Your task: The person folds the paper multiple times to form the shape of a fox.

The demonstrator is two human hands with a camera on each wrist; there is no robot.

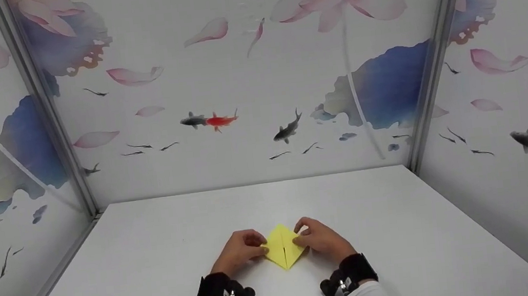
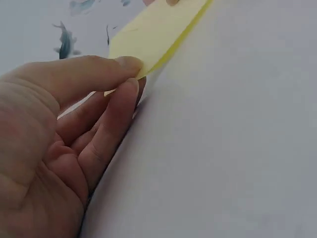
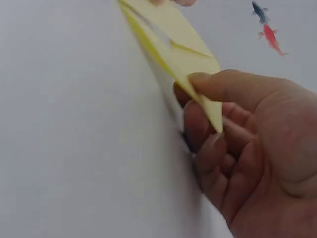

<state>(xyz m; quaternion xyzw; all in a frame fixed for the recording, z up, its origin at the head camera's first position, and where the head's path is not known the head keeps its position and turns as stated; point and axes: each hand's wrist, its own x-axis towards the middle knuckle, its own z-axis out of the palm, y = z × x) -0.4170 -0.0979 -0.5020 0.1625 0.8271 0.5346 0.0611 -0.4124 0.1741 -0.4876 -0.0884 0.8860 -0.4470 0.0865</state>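
A yellow sheet of paper, folded into a diamond with a slit down its middle, is held between both hands near the front of the table. My left hand pinches its left corner; in the left wrist view the thumb lies on top and fingers are beneath. At the right corner my right hand pinches the paper, its thumb on the upper face and fingers curled below. The right wrist view shows the folded paper tilted, with layered edges and a gap between the flaps.
The white table spreads around the hands. Behind it stands a back panel printed with fish and petals, with side panels left and right joined by grey metal posts. Black straps with small cameras sit on both wrists.
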